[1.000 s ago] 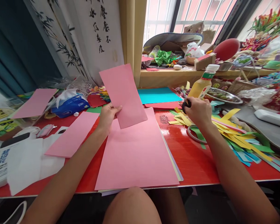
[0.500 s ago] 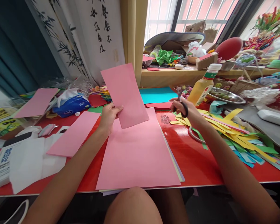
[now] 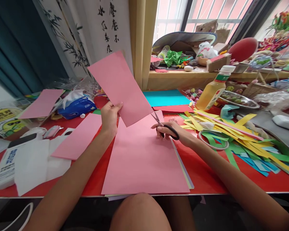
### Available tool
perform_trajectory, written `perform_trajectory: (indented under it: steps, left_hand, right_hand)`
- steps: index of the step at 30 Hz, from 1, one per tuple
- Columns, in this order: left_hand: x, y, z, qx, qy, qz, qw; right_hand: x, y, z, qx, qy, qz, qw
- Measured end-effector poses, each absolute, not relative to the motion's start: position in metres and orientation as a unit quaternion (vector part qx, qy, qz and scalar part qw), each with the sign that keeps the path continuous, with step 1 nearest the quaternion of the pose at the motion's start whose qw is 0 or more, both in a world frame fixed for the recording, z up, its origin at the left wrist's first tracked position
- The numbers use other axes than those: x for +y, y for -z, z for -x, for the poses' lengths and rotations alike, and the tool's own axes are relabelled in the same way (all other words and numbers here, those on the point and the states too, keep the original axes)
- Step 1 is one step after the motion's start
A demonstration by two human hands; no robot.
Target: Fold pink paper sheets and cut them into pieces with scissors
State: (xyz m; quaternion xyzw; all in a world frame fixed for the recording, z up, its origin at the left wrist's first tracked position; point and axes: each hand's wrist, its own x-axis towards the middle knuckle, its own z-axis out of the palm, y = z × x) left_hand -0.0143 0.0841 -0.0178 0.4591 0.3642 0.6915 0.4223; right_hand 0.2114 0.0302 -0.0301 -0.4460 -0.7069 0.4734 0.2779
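Hands found apart. Left hand (image 3: 110, 118): thumb and fingers pinching a pink sheet (image 3: 121, 88) by its left edge; sheet tilted, raised above the near-centre of the desk (image 3: 204, 176). Right hand (image 3: 170, 129): fingers gripping the handles of the scissors (image 3: 158, 120), blades slightly parted, tips at the sheet's lower right corner; contact cannot be determined. Beneath both: a paper stack (image 3: 144, 163), pink on top. To the right: coloured strips (image 3: 245, 136), with a bottle (image 3: 210, 93) standing farther back.
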Motion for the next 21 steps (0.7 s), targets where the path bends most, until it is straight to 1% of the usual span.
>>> perform_trajectory:
  steps: [9,15,21]
  left_hand:
    - [0.0836,0.027,0.0077,0.332,-0.68,-0.501,0.421]
    - [0.0831,0.0277,0.0058,0.327,-0.677,-0.506,0.423]
    - [0.0826,0.0276,0.0053,0.332,-0.674,-0.509,0.419]
  right_hand:
    - [0.024,0.0277,-0.2034,-0.669,-0.504,0.455,0.302]
    - [0.0257,0.0273,-0.2044,-0.674,-0.494,0.469,0.287]
    - [0.0257,0.028,-0.2045,-0.675,-0.488,0.47,0.291]
